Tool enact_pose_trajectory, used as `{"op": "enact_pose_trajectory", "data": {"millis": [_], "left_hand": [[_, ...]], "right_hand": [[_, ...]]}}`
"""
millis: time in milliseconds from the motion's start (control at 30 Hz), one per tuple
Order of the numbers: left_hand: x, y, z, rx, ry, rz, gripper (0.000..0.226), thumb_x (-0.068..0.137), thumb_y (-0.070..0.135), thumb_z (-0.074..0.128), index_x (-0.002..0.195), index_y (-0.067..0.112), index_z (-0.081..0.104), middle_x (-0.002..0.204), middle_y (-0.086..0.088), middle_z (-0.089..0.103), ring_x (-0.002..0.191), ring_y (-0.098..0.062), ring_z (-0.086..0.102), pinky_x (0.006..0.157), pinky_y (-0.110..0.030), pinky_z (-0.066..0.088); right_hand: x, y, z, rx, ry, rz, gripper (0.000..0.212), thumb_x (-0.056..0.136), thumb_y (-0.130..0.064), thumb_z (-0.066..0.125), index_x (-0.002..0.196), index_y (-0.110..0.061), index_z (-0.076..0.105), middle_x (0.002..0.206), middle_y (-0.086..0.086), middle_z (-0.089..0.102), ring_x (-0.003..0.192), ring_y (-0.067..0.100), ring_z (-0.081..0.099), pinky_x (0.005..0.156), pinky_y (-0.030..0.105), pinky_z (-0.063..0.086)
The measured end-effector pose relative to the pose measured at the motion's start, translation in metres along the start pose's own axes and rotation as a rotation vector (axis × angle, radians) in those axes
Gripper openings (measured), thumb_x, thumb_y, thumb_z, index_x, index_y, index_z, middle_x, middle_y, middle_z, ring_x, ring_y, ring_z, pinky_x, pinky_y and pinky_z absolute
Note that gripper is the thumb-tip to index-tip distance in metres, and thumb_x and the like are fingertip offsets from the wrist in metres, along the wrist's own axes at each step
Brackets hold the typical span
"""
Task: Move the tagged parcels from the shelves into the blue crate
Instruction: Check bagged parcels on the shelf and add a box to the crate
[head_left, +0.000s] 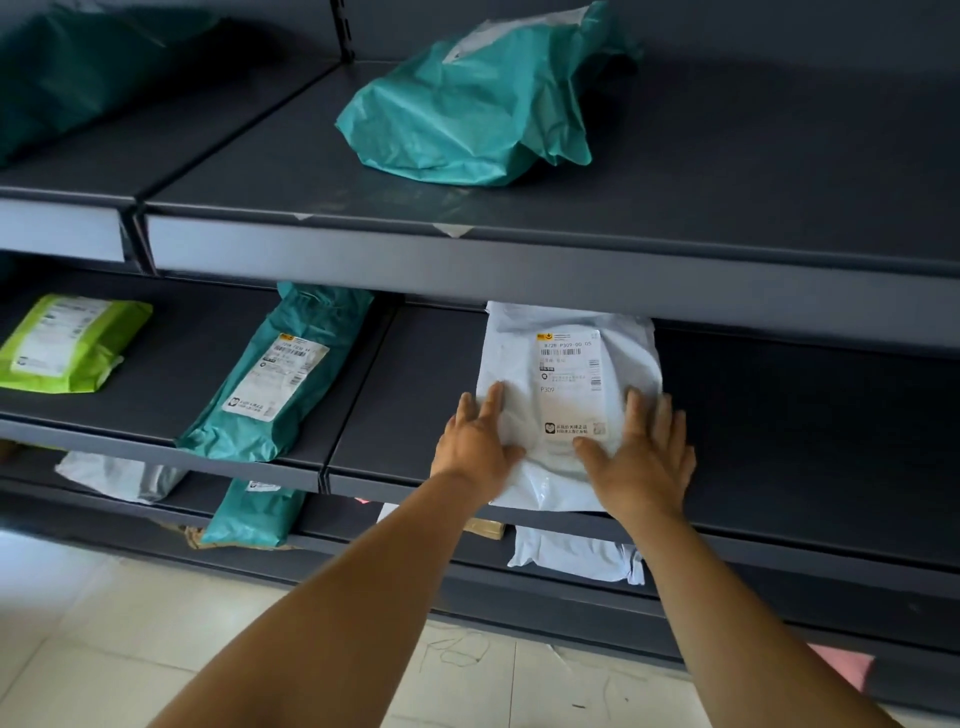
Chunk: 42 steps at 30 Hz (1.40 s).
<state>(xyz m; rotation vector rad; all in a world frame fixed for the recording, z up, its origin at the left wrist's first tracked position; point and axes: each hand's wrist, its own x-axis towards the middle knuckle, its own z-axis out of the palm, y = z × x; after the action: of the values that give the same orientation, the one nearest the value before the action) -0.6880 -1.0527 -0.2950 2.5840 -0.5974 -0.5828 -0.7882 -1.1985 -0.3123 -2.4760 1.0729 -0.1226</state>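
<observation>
Both forearms are bare to the frame's edge, and the left hand (475, 447) and right hand (644, 457) wear no gloves, rings or watch.

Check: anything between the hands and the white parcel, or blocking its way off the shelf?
Nothing between them: the left hand and right hand already lie flat on the white parcel, which overhangs the middle shelf's front edge. Nothing visible blocks pulling it out. The blue crate isn't in view.
</observation>
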Motion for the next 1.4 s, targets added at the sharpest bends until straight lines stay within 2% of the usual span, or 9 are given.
{"op": "enact_pose_trajectory", "data": {"millis": [100,233,467,633,767,1100,1233,1400], "left_hand": [[-0.010,-0.013,-0.006,0.014,0.029,0.030,0.085,0.093,0.039,0.054,0.153,0.031,-0.006,0.161,-0.003,-0.002,0.147,-0.025,0.008,0.118,-0.038,0.017],[-0.033,-0.041,-0.023,0.018,0.077,0.055,0.085,0.093,0.040,0.055,0.153,0.028,-0.006,0.161,-0.001,0.000,0.147,-0.023,0.007,0.118,-0.038,0.018],[-0.090,-0.129,-0.065,-0.021,0.169,0.006,0.086,0.093,0.040,0.056,0.153,0.025,-0.004,0.161,0.001,0.000,0.148,-0.020,0.007,0.118,-0.039,0.020],[-0.147,-0.205,-0.097,-0.030,0.228,-0.034,0.084,0.093,0.046,0.052,0.154,0.022,-0.001,0.161,-0.002,0.002,0.147,-0.021,0.008,0.118,-0.036,0.019],[-0.198,-0.272,-0.120,-0.019,0.279,-0.103,0.084,0.091,0.044,0.055,0.154,0.020,0.004,0.161,-0.004,0.008,0.147,-0.022,0.012,0.118,-0.035,0.019],[-0.324,-0.422,-0.173,-0.017,0.424,-0.306,0.082,0.091,0.044,0.057,0.153,0.022,0.009,0.157,-0.001,0.019,0.142,-0.023,0.023,0.114,-0.033,0.025],[-0.354,-0.466,-0.188,-0.059,0.484,-0.399,0.081,0.092,0.042,0.057,0.153,0.024,0.007,0.158,0.001,0.017,0.142,-0.023,0.025,0.113,-0.035,0.028],[-0.372,-0.517,-0.205,-0.107,0.512,-0.478,0.081,0.093,0.041,0.057,0.153,0.025,0.006,0.160,0.001,0.014,0.145,-0.022,0.019,0.115,-0.037,0.024]], "right_hand": [[-0.015,-0.020,0.005,-0.107,0.049,-0.105,0.087,0.090,-0.061,0.041,0.152,-0.025,-0.006,0.159,0.003,-0.017,0.146,0.026,-0.018,0.116,0.049,-0.002],[-0.041,-0.057,0.018,-0.104,0.006,-0.167,0.081,0.092,-0.059,0.037,0.153,-0.025,-0.005,0.160,0.000,-0.016,0.146,0.022,-0.019,0.116,0.048,-0.004],[-0.110,-0.135,0.048,-0.088,-0.056,-0.273,0.074,0.094,-0.054,0.039,0.153,-0.027,0.003,0.161,-0.002,-0.005,0.148,0.021,-0.011,0.117,0.047,0.001],[-0.173,-0.204,0.075,-0.060,-0.114,-0.348,0.076,0.094,-0.053,0.043,0.153,-0.025,0.004,0.161,-0.004,-0.003,0.148,0.018,-0.008,0.117,0.044,0.002],[-0.230,-0.257,0.100,-0.026,-0.133,-0.436,0.076,0.094,-0.052,0.044,0.153,-0.022,0.007,0.161,-0.003,-0.002,0.148,0.018,-0.005,0.118,0.040,0.002],[-0.366,-0.380,0.166,-0.030,-0.246,-0.696,0.075,0.093,-0.051,0.046,0.152,-0.020,0.010,0.161,-0.001,0.003,0.148,0.019,0.000,0.118,0.043,0.010],[-0.396,-0.421,0.189,-0.051,-0.312,-0.776,0.075,0.094,-0.052,0.043,0.153,-0.022,0.006,0.161,-0.003,-0.001,0.148,0.018,-0.005,0.118,0.044,0.007],[-0.414,-0.469,0.226,-0.076,-0.343,-0.863,0.074,0.094,-0.052,0.043,0.152,-0.022,0.009,0.161,-0.003,0.002,0.148,0.017,-0.003,0.117,0.044,0.008]]}}
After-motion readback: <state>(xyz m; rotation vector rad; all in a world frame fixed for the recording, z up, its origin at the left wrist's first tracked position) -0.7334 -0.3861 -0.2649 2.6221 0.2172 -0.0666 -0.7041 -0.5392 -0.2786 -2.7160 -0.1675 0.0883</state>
